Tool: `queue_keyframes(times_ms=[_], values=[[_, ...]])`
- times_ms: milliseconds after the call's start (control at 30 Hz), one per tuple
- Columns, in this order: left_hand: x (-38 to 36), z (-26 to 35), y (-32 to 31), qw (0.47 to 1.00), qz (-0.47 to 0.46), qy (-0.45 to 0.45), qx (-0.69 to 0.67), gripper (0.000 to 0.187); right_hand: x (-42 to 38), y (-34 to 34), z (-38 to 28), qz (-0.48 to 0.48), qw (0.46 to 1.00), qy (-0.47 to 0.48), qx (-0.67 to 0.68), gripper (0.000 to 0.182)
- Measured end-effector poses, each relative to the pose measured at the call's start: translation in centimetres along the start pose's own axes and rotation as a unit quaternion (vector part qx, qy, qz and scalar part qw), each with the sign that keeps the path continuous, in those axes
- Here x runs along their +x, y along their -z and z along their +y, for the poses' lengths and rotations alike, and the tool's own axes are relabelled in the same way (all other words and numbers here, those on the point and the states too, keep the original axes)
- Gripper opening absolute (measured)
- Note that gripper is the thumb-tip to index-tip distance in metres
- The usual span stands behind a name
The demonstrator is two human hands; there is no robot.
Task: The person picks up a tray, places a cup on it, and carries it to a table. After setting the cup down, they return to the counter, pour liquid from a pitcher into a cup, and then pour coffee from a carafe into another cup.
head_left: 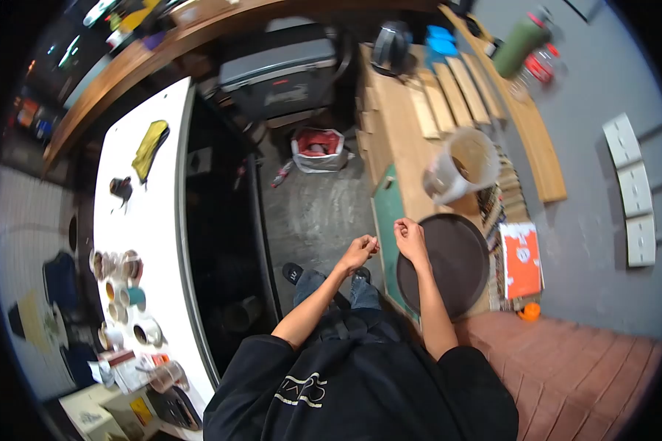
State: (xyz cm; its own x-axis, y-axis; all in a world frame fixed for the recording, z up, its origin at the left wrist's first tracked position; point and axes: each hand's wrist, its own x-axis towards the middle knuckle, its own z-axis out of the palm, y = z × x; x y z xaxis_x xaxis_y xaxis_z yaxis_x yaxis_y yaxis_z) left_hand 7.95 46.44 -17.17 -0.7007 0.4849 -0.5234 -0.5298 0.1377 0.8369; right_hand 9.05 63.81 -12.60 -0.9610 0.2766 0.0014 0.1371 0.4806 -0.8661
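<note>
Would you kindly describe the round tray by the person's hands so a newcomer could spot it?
Start at the long wooden workbench on the right. At its near end, just beyond the right hand, lies the round tray: dark brown, flat and empty, unlike the white bucket beyond it.

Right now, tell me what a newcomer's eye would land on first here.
The two hands: the left hand hangs over the floor, and the right hand sits at the rim of a dark round tray on the wooden bench. Beyond the tray stands a white bucket; an orange booklet lies at its right.
</note>
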Motion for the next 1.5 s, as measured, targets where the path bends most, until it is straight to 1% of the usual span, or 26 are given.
queue_keyframes(times_ms=[33, 67, 133, 167, 200, 267, 333, 433, 467, 567, 600, 733, 800, 833, 900, 933, 967, 1033, 1067, 1100, 1167, 1200, 1300, 1433, 1467, 1500], values=[[-0.8, 1.0, 2.0, 0.999, 0.001, -0.020, -0.036, 0.035, 1.0, -1.4, -1.4, -0.023, 1.000, 0.017, 0.003, 0.015], [-1.7, 2.1, 4.1, 0.999, 0.010, -0.013, -0.049, 0.032, 2.1, -2.8, -2.9, -0.056, 0.998, 0.030, 0.000, 0.015], [-3.9, 3.9, 8.3, 0.994, 0.062, -0.047, -0.073, 0.032, 3.6, -5.8, -7.9, -0.111, 0.993, 0.036, 0.002, 0.017], [-5.1, 4.5, 10.4, 0.990, 0.086, -0.076, -0.083, 0.033, 4.5, -7.8, -9.3, -0.129, 0.989, 0.075, -0.011, 0.018], [-6.3, 5.2, 12.3, 0.980, 0.116, -0.108, -0.123, 0.033, 5.3, -10.1, -10.9, -0.153, 0.985, 0.081, 0.011, 0.018], [-9.1, 6.9, 16.5, 0.966, 0.170, -0.134, -0.140, 0.034, 6.7, -14.8, -14.6, -0.199, 0.974, 0.104, 0.034, 0.018], [-12.2, 8.0, 20.3, 0.946, 0.225, -0.169, -0.160, 0.037, 7.0, -19.5, -18.7, -0.237, 0.952, 0.177, 0.084, 0.019], [-17.1, 8.7, 25.1, 0.917, 0.302, -0.200, -0.167, 0.039, 6.2, -25.7, -24.8, -0.314, 0.918, 0.214, 0.109, 0.019], [-18.5, 7.9, 26.8, 0.915, 0.303, -0.210, -0.162, 0.039, 5.7, -27.7, -26.5, -0.336, 0.906, 0.234, 0.109, 0.018], [-22.3, 6.5, 30.1, 0.878, 0.375, -0.244, -0.173, 0.039, 4.1, -33.0, -30.1, -0.401, 0.863, 0.275, 0.137, 0.018], [-24.1, 6.7, 30.8, 0.870, 0.405, -0.230, -0.163, 0.038, 3.4, -34.2, -31.5, -0.429, 0.854, 0.260, 0.140, 0.018], [-28.1, 5.7, 33.1, 0.760, 0.545, -0.277, -0.222, 0.023, 1.9, -39.1, -34.8, -0.493, 0.808, 0.290, 0.145, 0.018], [-29.3, 4.8, 34.6, 0.693, 0.617, -0.303, -0.219, 0.015, 1.5, -41.0, -37.0, -0.516, 0.790, 0.292, 0.157, 0.018], [-30.0, 4.6, 35.3, 0.672, 0.644, -0.303, -0.204, 0.015, 1.5, -42.0, -37.9, -0.528, 0.782, 0.287, 0.165, 0.018], [-30.7, 5.0, 36.5, 0.597, 0.718, -0.299, -0.195, 0.018, 2.0, -44.6, -40.0, -0.552, 0.754, 0.306, 0.184, 0.020], [-31.3, 5.1, 37.2, 0.585, 0.738, -0.279, -0.188, 0.033, 2.0, -45.4, -41.6, -0.555, 0.745, 0.311, 0.200, 0.020], [-31.5, 5.4, 37.9, 0.575, 0.746, -0.278, -0.191, 0.033, 2.1, -46.3, -43.2, -0.558, 0.736, 0.316, 0.217, 0.021], [-31.9, 6.2, 39.0, 0.499, 0.816, -0.277, -0.089, 0.050, 2.3, -48.2, -46.3, -0.566, 0.724, 0.338, 0.202, 0.026], [-32.1, 6.7, 39.7, 0.487, 0.827, -0.268, -0.083, 0.067, 2.4, -49.3, -47.6, -0.571, 0.712, 0.343, 0.225, 0.028], [-32.1, 7.4, 40.4, 0.477, 0.834, -0.264, -0.086, 0.067, 2.4, -50.3, -48.8, -0.576, 0.699, 0.347, 0.246, 0.030], [-31.8, 8.8, 41.6, 0.392, 0.900, -0.190, 0.015, 0.076, 2.4, -51.9, -51.0, -0.586, 0.685, 0.359, 0.242, 0.032], [-31.7, 9.1, 42.2, 0.371, 0.912, -0.173, 0.016, 0.085, 2.3, -52.7, -51.8, -0.585, 0.681, 0.369, 0.241, 0.033], [-31.5, 10.0, 43.4, 0.344, 0.929, -0.128, 0.033, 0.089, 2.3, -55.3, -53.3, -0.619, 0.642, 0.400, 0.213, 0.036], [-31.6, 10.1, 45.2, 0.316, 0.941, -0.110, 0.040, 0.098, 1.8, -56.9, -54.2, -0.647, 0.619, 0.406, 0.182, 0.026], [-31.9, 10.1, 45.7, 0.328, 0.937, -0.114, 0.043, 0.099, 1.7, -56.9, -54.5, -0.657, 0.609, 0.402, 0.190, 0.019], [-32.1, 10.0, 45.9, 0.341, 0.931, -0.119, 0.046, 0.100, 1.5, -57.0, -54.6, -0.664, 0.602, 0.402, 0.188, 0.019]])
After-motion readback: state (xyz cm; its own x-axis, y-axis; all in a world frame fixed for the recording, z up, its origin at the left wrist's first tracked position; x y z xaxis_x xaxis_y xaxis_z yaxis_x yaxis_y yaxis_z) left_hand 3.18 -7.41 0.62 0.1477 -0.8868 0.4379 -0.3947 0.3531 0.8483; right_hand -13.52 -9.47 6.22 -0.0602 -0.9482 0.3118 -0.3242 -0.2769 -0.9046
